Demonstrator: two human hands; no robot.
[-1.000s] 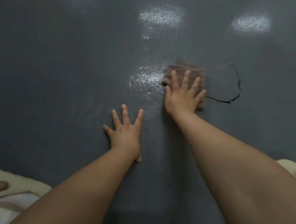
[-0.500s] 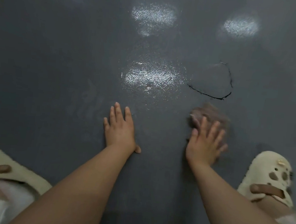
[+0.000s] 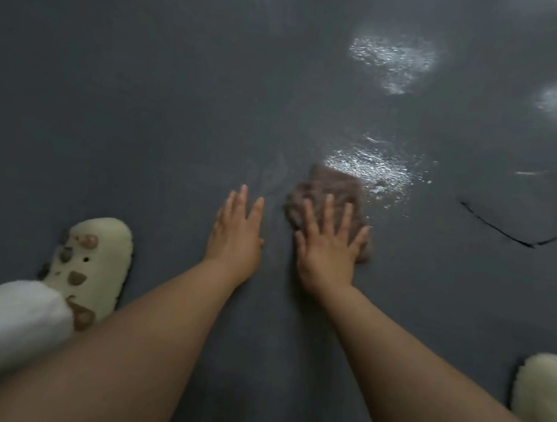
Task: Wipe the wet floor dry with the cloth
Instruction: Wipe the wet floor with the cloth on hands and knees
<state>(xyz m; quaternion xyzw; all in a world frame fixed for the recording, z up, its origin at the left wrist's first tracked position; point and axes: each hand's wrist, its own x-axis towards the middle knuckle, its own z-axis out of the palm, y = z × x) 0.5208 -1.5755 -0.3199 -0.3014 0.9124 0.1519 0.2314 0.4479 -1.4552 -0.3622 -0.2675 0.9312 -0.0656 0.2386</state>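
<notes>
Crumpled brown cloth flat on glistening wet dark floor

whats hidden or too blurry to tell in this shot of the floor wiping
- Cloth, head view: motion-blurred, and the right hand pressed flat on it hides its near part; its fabric cannot be told.
- Right shoe: cut off by the right edge.
- Left shoe: its heel is hidden by the white garment.
- Wet patch: glare hides how far it spreads.

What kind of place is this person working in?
Probably an indoor room with a painted or coated dark grey floor. It gleams with wet patches, has a cracked spot, and the person wears cream house clogs.
</notes>
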